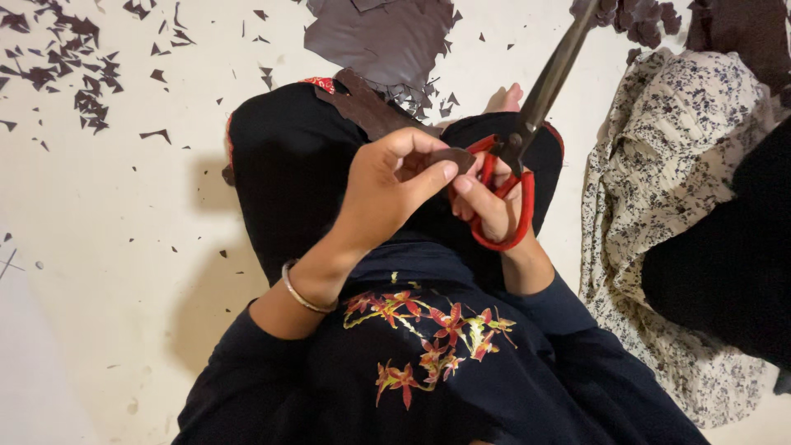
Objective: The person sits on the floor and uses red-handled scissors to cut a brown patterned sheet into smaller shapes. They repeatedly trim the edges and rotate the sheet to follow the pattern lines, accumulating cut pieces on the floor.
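My left hand (394, 185) pinches a small dark brown leather piece (458, 156) between thumb and fingers, above my crossed legs. My right hand (486, 206) grips the red handles of large scissors (527, 132), whose dark blades point up and to the right, away from me. The two hands touch at the small piece. A longer brown leather strip (367, 103) lies across my black-clad knee.
A big brown leather sheet (379, 33) lies on the pale floor ahead. Several dark offcuts (78, 70) are scattered at the upper left. A floral cloth (659, 189) and another person's dark garment (725, 264) are at the right. More brown scraps (634, 21) sit top right.
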